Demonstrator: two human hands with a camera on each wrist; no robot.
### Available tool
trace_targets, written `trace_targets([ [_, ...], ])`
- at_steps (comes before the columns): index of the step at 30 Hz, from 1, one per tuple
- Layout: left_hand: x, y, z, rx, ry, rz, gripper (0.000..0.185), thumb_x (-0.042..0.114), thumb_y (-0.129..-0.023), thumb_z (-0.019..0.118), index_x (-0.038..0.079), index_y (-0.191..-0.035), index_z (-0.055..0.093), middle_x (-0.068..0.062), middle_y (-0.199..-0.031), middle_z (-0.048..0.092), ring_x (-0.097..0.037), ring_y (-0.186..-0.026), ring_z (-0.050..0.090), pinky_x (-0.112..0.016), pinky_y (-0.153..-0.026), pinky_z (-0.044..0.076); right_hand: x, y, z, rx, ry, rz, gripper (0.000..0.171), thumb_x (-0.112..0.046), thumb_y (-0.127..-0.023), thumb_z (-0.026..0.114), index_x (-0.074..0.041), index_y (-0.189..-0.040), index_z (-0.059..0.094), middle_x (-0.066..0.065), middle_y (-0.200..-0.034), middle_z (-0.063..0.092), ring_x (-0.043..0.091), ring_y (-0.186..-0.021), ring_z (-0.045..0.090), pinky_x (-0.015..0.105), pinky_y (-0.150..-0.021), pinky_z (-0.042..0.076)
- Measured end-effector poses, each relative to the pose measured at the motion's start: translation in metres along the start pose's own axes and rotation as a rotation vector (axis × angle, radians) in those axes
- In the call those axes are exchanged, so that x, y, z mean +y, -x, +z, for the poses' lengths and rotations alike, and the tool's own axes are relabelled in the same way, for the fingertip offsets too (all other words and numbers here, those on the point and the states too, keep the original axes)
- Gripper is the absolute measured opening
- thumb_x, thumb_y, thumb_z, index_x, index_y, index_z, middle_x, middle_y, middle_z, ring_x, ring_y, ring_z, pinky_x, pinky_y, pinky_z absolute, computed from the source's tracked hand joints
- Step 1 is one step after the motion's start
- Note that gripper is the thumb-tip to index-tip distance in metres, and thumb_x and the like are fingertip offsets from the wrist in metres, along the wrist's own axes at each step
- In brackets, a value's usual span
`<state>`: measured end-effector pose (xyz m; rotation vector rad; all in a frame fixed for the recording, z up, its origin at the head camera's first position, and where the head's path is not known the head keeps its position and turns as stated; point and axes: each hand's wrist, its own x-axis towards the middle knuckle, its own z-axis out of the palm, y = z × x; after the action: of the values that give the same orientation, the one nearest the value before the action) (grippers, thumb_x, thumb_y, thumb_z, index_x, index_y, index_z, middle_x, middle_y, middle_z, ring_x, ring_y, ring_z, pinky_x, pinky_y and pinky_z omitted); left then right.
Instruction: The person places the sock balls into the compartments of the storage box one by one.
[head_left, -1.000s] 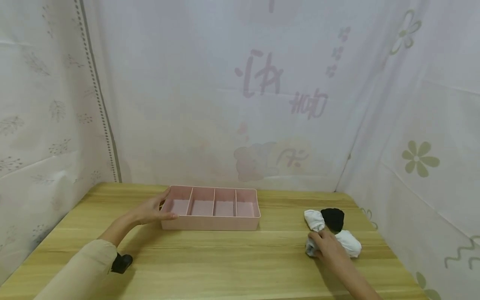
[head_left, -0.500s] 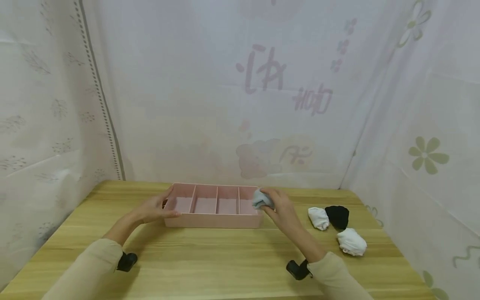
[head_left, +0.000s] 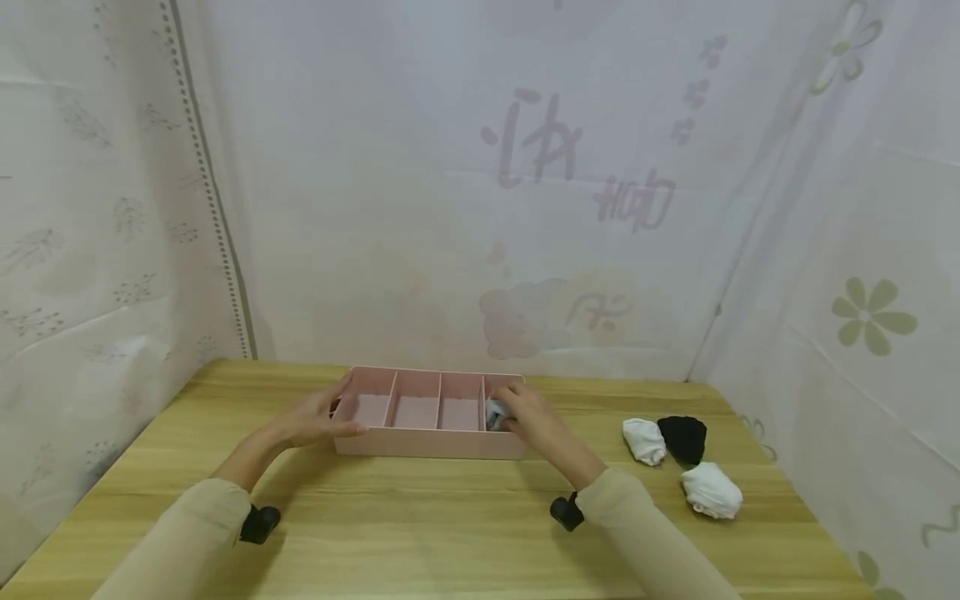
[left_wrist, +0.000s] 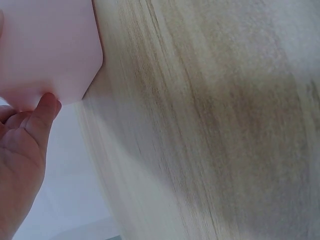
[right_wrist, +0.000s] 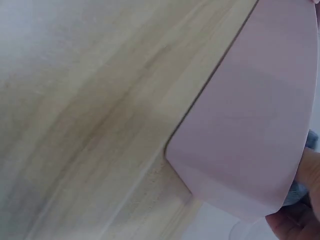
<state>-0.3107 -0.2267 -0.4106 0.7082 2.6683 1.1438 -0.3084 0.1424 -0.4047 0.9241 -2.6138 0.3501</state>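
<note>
A pink box with several compartments in a row stands near the back of the wooden table. My left hand grips its left end, thumb at the front and fingers at the back corner; the left wrist view shows the hand against the box's end wall. At the other end, my right hand holds a rolled-up grey-blue cloth, like balled socks, inside the rightmost compartment. The right wrist view catches part of this cloth past the box edge; the fingers hide some of it.
To the right on the table lie a small white cloth roll, a black one and a larger white one. Printed curtains hang behind and at both sides. Black wrist devices stick out below both forearms.
My right hand has carried the grey-blue cloth from the group at the right, leftward over the table and down into the rightmost compartment. The left hand keeps its grip on the box.
</note>
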Motion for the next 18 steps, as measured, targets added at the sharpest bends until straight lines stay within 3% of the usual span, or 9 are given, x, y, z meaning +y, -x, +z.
trace_targets([
  [10,0.002,-0.001,-0.001,0.005,-0.02,0.001,0.102,0.036,-0.083,0.07,-0.006,-0.148,0.004,-0.037,-0.148,0.015,-0.053,-0.13,0.03,-0.06,-0.099,0.035,-0.003,-0.019,-0.002,-0.298,0.147,0.044,0.032,-0.005,-0.073,0.079,-0.008,-0.103,0.067,0.007,-0.104,0.064,0.023,-0.096,0.062,0.035,-0.078,0.052],
  [14,0.001,0.0,0.0,0.004,-0.012,0.008,0.102,0.035,-0.084,0.07,-0.007,-0.148,0.003,-0.037,-0.148,0.014,-0.054,-0.13,0.029,-0.061,-0.099,0.034,-0.004,-0.022,-0.002,-0.336,0.176,0.014,0.024,-0.004,-0.073,0.078,-0.01,-0.094,0.07,0.005,-0.095,0.066,0.021,-0.089,0.063,0.032,-0.071,0.052],
  [18,0.0,0.0,0.0,-0.003,0.005,0.005,0.102,0.035,-0.084,0.069,-0.007,-0.148,0.002,-0.037,-0.149,0.011,-0.054,-0.131,0.026,-0.061,-0.1,0.033,-0.005,-0.024,-0.002,-0.375,0.186,0.005,0.023,-0.004,-0.075,0.077,-0.01,-0.096,0.071,0.005,-0.095,0.068,0.021,-0.088,0.064,0.031,-0.072,0.053],
])
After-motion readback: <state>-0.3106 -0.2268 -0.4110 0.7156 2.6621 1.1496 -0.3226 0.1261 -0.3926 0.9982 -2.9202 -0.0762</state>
